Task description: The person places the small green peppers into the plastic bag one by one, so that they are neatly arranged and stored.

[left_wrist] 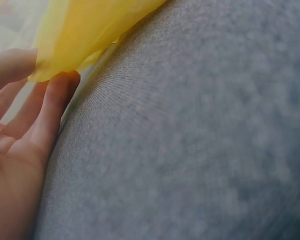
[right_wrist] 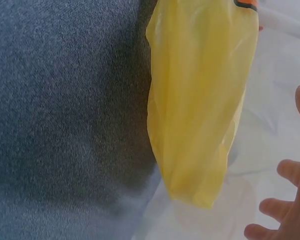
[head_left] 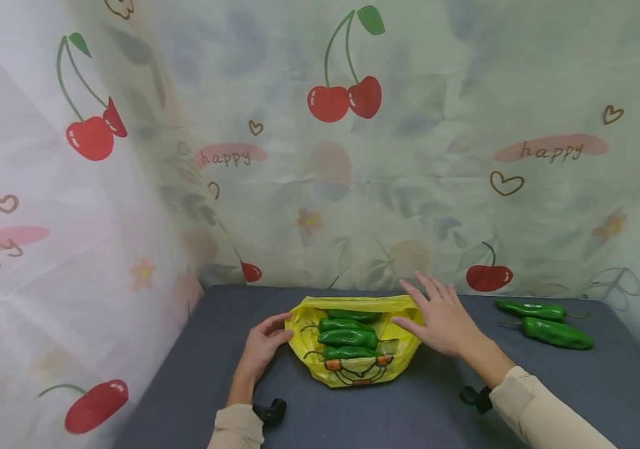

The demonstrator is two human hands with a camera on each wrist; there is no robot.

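A yellow plastic bag point(head_left: 373, 304) lies on the table with its mouth spread wide. Several long green peppers point(head_left: 348, 338) sit side by side inside it. At the bag's left edge my left hand point(head_left: 262, 346) pinches the plastic; in the left wrist view the thumb point(left_wrist: 12, 67) and fingers are on opposite sides of the yellow film point(left_wrist: 90, 35). My right hand point(head_left: 446, 321) is by the bag's right edge, fingers spread and holding nothing. In the right wrist view its fingertips stand apart from the bag point(right_wrist: 199, 115).
Two more green peppers, one behind point(head_left: 530, 309) and one in front point(head_left: 558, 333), lie on the dark grey table point(head_left: 191, 399) at the right. A printed curtain point(head_left: 275, 206) hangs behind and along the left side. Each wrist wears a black strap point(head_left: 477, 399).
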